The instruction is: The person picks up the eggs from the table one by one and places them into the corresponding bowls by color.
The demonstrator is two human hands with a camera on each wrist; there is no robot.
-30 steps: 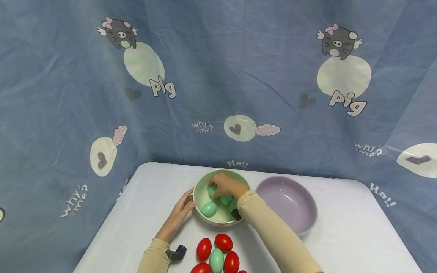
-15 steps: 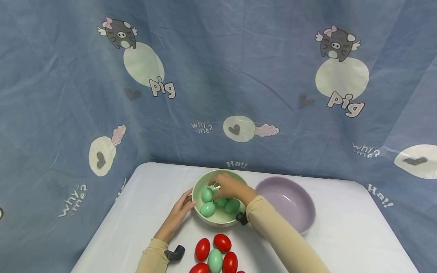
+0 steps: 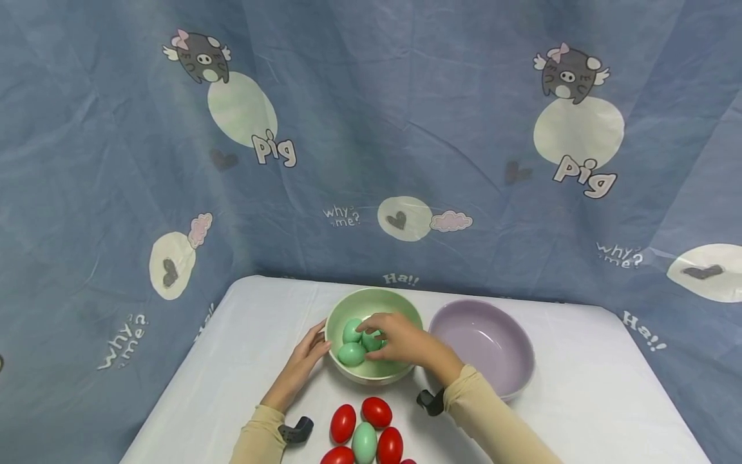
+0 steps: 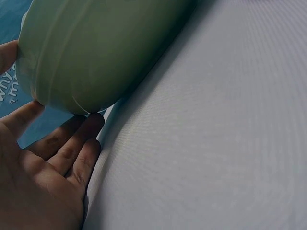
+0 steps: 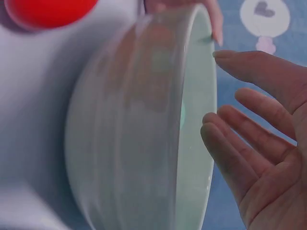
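Green bowl point(image 3: 373, 309), desk point(image 3: 243, 361) centre, holding green eggs point(image 3: 351, 353): left hand point(image 3: 301, 367) flat at its nine o'clock wall, steadying; right hand point(image 3: 400, 341) spread empty above the eggs.

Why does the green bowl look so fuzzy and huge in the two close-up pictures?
In both wrist views the camera sits right beside the green bowl, too near to focus, so its wall blurs and fills the frame; the right hand looks soft too. In the head view, from farther off, the bowl appears small and sharp.
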